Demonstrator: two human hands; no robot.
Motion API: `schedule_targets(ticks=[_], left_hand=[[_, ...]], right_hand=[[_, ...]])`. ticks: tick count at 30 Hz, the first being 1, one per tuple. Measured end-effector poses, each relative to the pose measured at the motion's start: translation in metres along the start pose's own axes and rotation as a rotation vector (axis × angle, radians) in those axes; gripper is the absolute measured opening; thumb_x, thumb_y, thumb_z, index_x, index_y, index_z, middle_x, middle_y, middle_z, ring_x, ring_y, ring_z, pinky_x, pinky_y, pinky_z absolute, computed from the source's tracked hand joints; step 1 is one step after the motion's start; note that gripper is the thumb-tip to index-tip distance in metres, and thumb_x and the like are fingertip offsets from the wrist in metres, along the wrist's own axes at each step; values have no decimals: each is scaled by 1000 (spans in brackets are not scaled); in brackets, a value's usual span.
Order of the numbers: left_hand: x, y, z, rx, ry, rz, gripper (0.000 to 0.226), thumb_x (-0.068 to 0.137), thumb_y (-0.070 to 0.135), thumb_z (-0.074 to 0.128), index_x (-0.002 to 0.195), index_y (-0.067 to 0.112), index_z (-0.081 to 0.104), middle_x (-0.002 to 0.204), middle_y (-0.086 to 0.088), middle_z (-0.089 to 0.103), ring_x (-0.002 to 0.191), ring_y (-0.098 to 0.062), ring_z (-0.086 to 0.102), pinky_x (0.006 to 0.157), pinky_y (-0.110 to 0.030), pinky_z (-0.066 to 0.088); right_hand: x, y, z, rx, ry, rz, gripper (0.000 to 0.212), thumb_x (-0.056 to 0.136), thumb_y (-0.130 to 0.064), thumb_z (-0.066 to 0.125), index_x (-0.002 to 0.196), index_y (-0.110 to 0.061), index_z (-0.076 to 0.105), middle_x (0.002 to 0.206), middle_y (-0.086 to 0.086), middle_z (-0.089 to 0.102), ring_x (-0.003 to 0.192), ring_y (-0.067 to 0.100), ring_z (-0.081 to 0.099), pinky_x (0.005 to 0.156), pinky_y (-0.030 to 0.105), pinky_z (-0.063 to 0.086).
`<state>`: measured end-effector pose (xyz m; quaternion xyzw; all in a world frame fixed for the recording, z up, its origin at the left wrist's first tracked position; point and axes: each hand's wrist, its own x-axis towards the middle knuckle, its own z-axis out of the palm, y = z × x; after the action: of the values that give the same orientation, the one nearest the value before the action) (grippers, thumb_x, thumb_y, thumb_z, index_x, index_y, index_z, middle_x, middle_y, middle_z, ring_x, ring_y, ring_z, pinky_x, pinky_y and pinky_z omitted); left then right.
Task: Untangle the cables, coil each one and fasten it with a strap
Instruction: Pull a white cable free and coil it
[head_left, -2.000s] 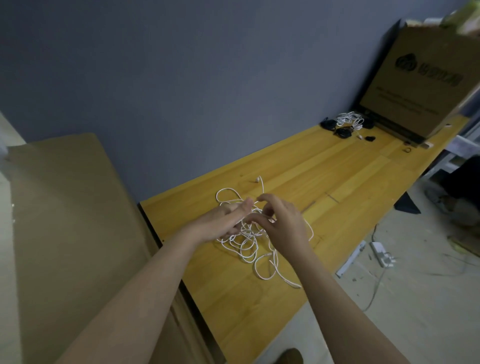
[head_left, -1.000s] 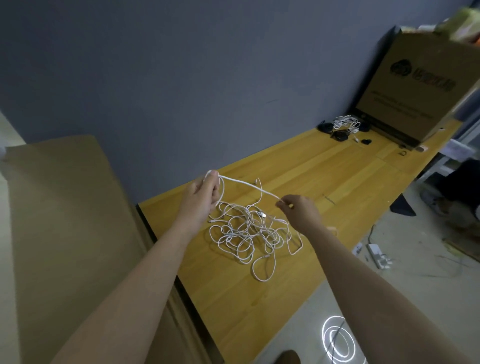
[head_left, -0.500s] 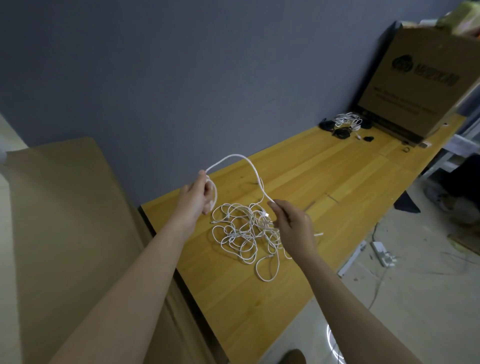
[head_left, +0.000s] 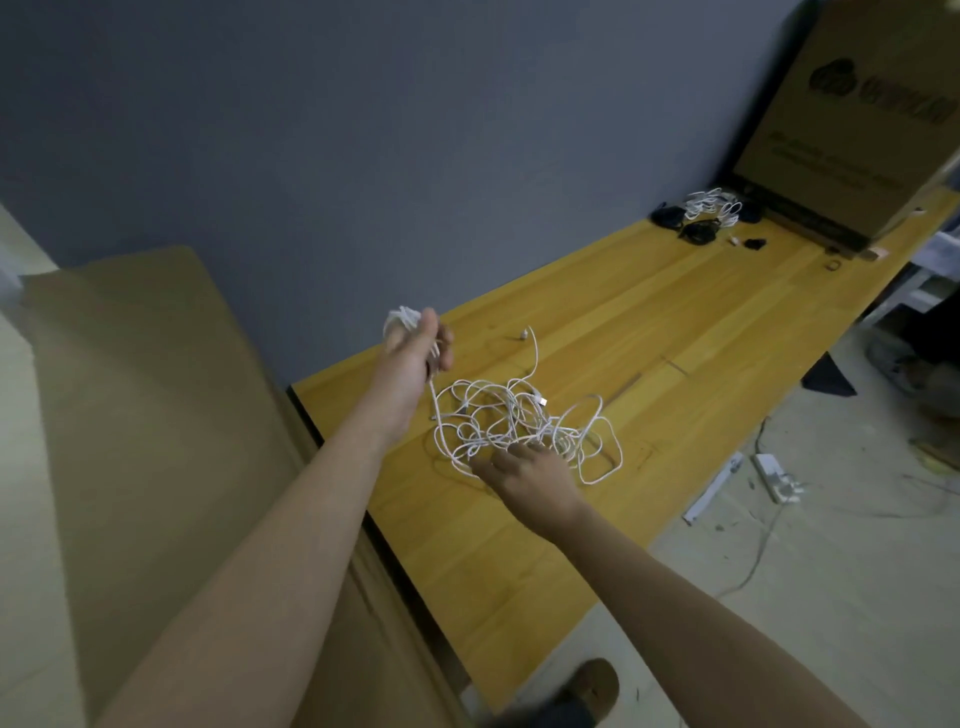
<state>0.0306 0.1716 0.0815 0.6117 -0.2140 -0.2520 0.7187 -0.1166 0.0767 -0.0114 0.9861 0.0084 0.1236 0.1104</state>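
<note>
Since half a second ago, your left hand (head_left: 415, 345) has lifted off to the left with a small bunch of white loops gathered in it, and the arch of cable that ran across to your right hand is gone; your right hand (head_left: 527, 470) has dropped from that strand down to the near edge of the tangle.

Head view: your left hand is curled round the coil (head_left: 402, 318), held up above the table (head_left: 701, 338), with one strand running down from it into the tangle (head_left: 524, 421). Your right hand lies low on the tangle's near side, fingers reaching into the loops; I cannot tell whether they pinch a strand or only touch it. The tangle sits on the table's left half, near the front edge, with one loose end and its plug (head_left: 525, 333) stretching back toward the wall. At the far end of the table, more white cables (head_left: 711, 202) lie with some small black items (head_left: 696, 231), just in front of a cardboard box (head_left: 872, 114). On the floor to the right lies a power strip (head_left: 776, 478).
</note>
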Motion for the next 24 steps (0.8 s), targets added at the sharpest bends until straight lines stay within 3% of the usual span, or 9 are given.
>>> schedule_targets(ticks=[3,7,10,13,14,15,17,21,24], left_hand=[[-1,-16,-2,571,-143,156,29,100,41,34,95,13,43,72,2,55,61,-15,54,70,-43,51],[-9,-18,-3,889,-380,-9,48,93,61,30,114,18,32,100,0,63,90,-22,64,85,-48,51],[-16,-5,-1,919,-498,-217,87,70,86,22,119,15,36,90,6,60,85,-13,59,87,-41,49],[-19,-2,5,882,-640,-211,79,78,77,39,119,11,48,91,4,61,75,-7,58,75,-36,47],[-20,-4,6,868,-666,-194,68,81,73,46,111,12,56,124,-3,46,76,-10,61,72,-35,46],[-21,-5,7,824,-666,-181,59,81,71,51,97,15,62,80,14,39,69,-13,59,66,-33,43],[-21,-4,7,681,-606,-191,46,87,61,51,73,18,57,55,7,47,50,-12,39,52,-27,32],[-17,4,4,464,-469,-175,45,88,58,37,71,18,48,45,12,34,43,-7,26,46,-21,25],[-13,9,0,299,-235,-74,48,97,52,34,67,17,44,45,7,32,42,-10,27,47,-26,26]], right_hand=[[-13,6,-5,48,340,-89,16,86,-10,63,95,-18,73,65,-2,52,61,16,46,56,26,31],[-14,24,-32,67,540,-90,15,95,-14,57,97,-14,72,67,-1,45,64,16,37,59,28,30],[-8,43,-46,43,612,27,15,94,-22,62,90,-14,73,63,0,49,61,19,41,55,31,37],[0,63,-41,68,592,141,19,92,-28,61,88,-13,72,69,2,56,70,20,44,65,32,38],[1,68,-35,101,571,185,20,91,-30,61,90,-13,72,74,3,59,76,20,46,72,32,39],[1,72,-29,146,551,235,21,89,-29,62,92,-12,72,81,4,62,83,21,49,78,33,41],[-2,73,-18,274,538,367,23,89,-28,61,97,-9,73,95,8,65,94,24,55,84,33,43],[-8,64,-15,499,585,601,23,91,-24,60,99,-9,75,87,5,66,81,20,57,71,21,39],[-21,63,0,517,349,795,15,91,-15,62,97,-11,75,83,7,68,79,27,60,62,29,38]])
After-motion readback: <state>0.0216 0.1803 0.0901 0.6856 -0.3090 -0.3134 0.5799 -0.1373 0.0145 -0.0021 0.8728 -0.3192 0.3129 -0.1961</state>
